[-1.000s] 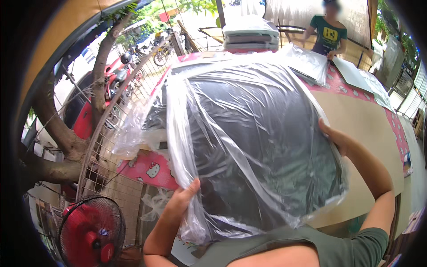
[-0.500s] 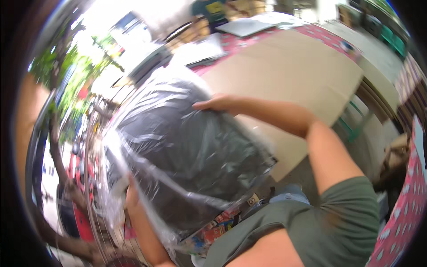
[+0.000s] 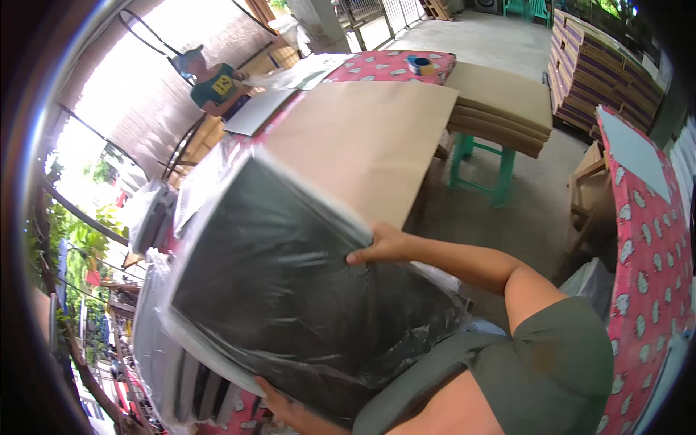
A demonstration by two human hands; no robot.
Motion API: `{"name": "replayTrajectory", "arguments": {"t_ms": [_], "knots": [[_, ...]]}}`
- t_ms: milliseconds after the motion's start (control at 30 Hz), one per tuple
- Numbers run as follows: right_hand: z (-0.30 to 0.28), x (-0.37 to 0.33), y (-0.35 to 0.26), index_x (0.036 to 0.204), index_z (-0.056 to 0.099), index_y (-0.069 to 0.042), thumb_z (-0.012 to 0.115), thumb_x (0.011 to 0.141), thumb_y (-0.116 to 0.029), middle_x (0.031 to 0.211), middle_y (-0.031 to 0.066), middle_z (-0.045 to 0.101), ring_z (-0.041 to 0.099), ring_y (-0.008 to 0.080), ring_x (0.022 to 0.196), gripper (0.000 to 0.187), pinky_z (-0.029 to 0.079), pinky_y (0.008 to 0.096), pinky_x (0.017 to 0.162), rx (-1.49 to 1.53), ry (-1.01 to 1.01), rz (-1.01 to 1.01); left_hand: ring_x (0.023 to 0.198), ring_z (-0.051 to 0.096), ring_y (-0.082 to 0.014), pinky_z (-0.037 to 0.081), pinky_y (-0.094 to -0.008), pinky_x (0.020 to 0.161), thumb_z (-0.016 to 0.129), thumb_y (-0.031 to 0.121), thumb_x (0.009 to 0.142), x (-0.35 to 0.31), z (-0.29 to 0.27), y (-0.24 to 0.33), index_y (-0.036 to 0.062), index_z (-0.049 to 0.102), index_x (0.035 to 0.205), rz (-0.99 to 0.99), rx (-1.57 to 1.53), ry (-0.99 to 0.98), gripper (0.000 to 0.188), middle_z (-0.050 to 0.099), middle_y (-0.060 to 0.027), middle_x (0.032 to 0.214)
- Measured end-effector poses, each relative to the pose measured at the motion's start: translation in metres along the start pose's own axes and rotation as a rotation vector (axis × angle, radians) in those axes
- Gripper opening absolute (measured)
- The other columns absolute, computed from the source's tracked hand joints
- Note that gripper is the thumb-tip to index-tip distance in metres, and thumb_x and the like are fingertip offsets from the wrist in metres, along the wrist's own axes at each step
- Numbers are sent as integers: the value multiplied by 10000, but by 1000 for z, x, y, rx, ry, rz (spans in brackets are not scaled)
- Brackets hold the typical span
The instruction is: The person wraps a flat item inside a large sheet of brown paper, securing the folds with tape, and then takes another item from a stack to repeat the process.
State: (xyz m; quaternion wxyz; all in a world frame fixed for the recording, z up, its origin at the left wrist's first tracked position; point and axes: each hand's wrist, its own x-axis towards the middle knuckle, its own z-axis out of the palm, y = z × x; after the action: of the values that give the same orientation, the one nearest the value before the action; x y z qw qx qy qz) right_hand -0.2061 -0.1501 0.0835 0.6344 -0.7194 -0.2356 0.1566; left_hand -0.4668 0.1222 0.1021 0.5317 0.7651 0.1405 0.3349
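A large dark flat panel (image 3: 283, 283), wrapped in clear plastic, tilts in front of my body. My right hand (image 3: 383, 244) grips its right edge, thumb pressed on the face and fingers hidden behind. At the lower left edge is my left hand (image 3: 279, 406), closed round the rim, with most of its fingers out of sight beneath. Just beyond the panel, a brown cardboard sheet (image 3: 355, 138) lies on the table. Beside the panel's left edge, several plastic-wrapped panels (image 3: 156, 348) stand on edge.
A pink patterned cloth (image 3: 370, 65) covers the table, with a tape roll (image 3: 420, 65) at its far end. Cardboard sheets (image 3: 500, 101) rest on a green stool (image 3: 484, 163). Another person (image 3: 215, 85) stands far left. A pink-covered table (image 3: 641, 254) is at right.
The view has swung to the right. The panel now faces me more squarely, its plastic lying smoother. My left hand has moved to the lower edge; my right hand keeps its hold.
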Motion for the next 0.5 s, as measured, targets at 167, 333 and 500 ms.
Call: {"name": "replayTrajectory", "arguments": {"t_ms": [167,333,500], "knots": [[-111,-38,-52,1171,498,29,796,673,-274,1057,96,584,535,164,974,654,432,291,843,164,131,-87,1045,527,-260,406,-348,907,470,480,886,25,68,40,-77,420,1252,69,-283,-18,668,517,-191,1166],[-183,-35,-84,1193,468,51,796,665,-278,1103,127,571,534,197,1030,703,415,327,896,151,287,-321,1056,498,-240,401,-359,912,489,451,880,87,137,100,-78,389,1249,-153,-389,227,653,473,-165,1211],[-240,49,-80,1186,462,67,766,699,-304,1081,148,578,543,202,1012,683,428,327,871,59,315,-556,1075,479,-229,395,-375,949,607,530,786,153,193,89,-38,399,1258,91,-435,338,768,466,-123,1232]]}}
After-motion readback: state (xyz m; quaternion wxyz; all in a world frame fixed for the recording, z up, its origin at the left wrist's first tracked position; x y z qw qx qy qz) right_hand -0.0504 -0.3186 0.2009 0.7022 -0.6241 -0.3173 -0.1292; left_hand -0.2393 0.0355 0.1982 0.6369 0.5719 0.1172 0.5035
